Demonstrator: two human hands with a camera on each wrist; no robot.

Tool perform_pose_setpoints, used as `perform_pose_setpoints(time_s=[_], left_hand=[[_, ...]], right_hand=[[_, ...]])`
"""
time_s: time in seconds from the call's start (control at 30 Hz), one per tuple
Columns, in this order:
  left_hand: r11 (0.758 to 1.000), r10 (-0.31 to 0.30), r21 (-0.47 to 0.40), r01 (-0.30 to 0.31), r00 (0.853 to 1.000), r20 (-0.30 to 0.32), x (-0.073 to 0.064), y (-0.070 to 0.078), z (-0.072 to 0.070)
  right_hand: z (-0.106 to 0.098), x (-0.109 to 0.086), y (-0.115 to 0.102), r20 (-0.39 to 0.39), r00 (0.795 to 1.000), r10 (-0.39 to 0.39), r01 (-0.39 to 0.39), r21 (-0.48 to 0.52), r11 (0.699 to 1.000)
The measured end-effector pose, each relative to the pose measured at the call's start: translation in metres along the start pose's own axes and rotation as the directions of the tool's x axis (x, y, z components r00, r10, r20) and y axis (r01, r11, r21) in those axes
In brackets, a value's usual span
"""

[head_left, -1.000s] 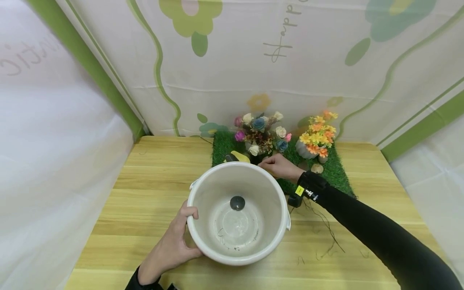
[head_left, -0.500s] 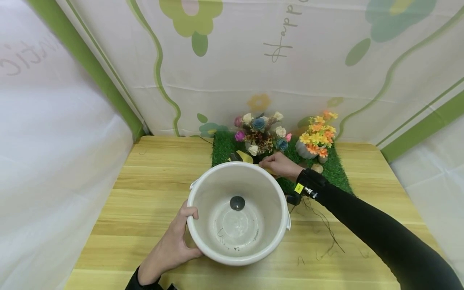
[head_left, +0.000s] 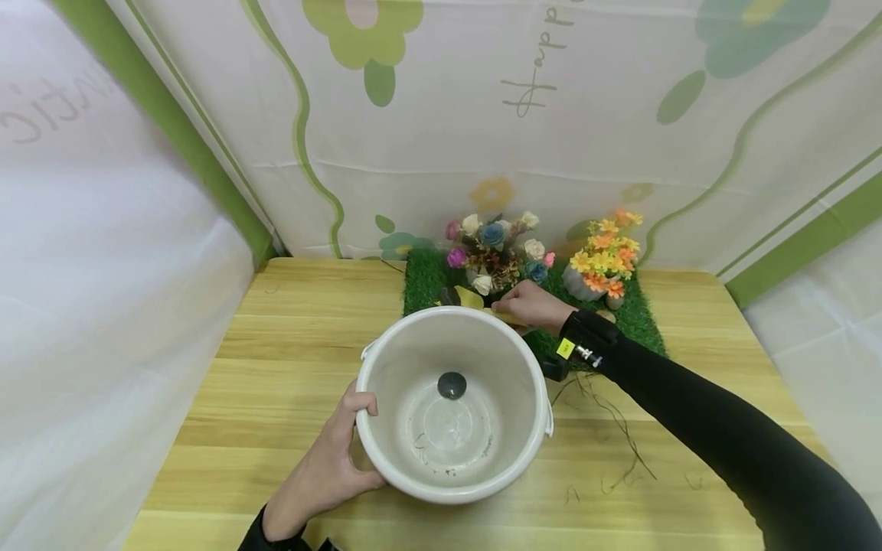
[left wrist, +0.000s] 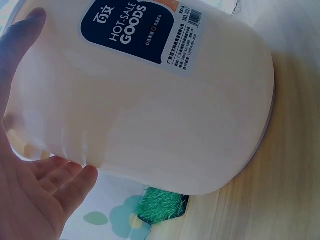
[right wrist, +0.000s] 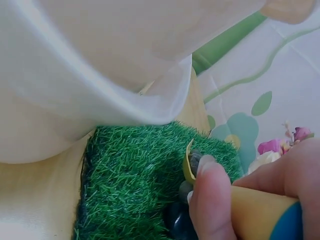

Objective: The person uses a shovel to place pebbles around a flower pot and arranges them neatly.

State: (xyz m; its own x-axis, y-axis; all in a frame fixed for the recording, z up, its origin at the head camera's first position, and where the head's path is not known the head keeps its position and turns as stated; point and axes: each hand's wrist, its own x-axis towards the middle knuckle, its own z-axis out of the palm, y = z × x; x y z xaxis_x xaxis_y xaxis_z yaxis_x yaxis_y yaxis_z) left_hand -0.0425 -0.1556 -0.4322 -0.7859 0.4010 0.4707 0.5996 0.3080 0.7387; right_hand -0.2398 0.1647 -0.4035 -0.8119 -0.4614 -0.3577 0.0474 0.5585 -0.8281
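Observation:
A white bucket [head_left: 451, 493] stands in front of me, its open top facing me, with a round dark stone [head_left: 452, 385] inside on the bottom. My left hand [head_left: 338, 451] grips its left rim, the thumb and fingers spread around the wall. Beyond the bucket, my right hand [head_left: 534, 306] holds a small trowel by its wooden handle [right wrist: 260, 210], which has a blue end. The trowel's yellow blade [head_left: 470, 297] is partly hidden behind the bucket rim. Against the blade lies a dark stone [right wrist: 195, 159]; whether it rests fully on it I cannot tell.
Under the right hand lies an artificial grass mat [head_left: 637, 325]. Behind stand mixed roses [head_left: 492, 237] and a pot of orange and yellow flowers [head_left: 602, 260]. More dark stones [right wrist: 179, 220] sit near the trowel. Thin roots [head_left: 623, 428] lie on the wooden table [head_left: 276, 367].
The trowel blade and the dark stone beside it have shifted slightly right, and the blade has tilted. My right hand has risen a little. The left hand and bucket stay put.

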Motion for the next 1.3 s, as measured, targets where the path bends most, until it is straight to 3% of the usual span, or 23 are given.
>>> perform_pose_setpoints(time_s=[0.2, 0.53, 0.87, 1.03, 1.17, 1.3], left_hand=[[1.000, 0.000, -0.002, 0.000, 1.000, 0.002, 0.000, 0.000, 0.000], [1.000, 0.012, -0.008, -0.013, 1.000, -0.003, -0.001, 0.000, 0.000], [1.000, 0.007, -0.008, -0.007, 1.000, 0.000, 0.000, 0.000, 0.001], [1.000, 0.020, -0.018, -0.020, 1.000, -0.001, 0.001, 0.001, 0.001], [0.999, 0.023, -0.021, -0.023, 1.000, 0.001, 0.001, 0.001, 0.001], [1.000, 0.012, -0.011, -0.012, 1.000, 0.000, 0.000, 0.001, 0.001]], right_hand=[[-0.003, -0.004, -0.007, 0.000, 0.999, 0.036, -0.036, -0.001, 0.999], [-0.012, -0.016, 0.002, 0.037, 0.999, 0.002, -0.002, 0.017, 1.000], [-0.013, -0.045, 0.030, 0.030, 0.992, -0.125, 0.124, 0.045, 0.991], [-0.008, -0.072, 0.051, -0.050, 0.992, -0.119, 0.123, 0.071, 0.990], [0.004, -0.098, 0.069, -0.166, 0.985, -0.049, 0.074, 0.148, 0.986], [0.018, -0.123, 0.087, -0.266, 0.964, 0.028, 0.034, 0.228, 0.973]])
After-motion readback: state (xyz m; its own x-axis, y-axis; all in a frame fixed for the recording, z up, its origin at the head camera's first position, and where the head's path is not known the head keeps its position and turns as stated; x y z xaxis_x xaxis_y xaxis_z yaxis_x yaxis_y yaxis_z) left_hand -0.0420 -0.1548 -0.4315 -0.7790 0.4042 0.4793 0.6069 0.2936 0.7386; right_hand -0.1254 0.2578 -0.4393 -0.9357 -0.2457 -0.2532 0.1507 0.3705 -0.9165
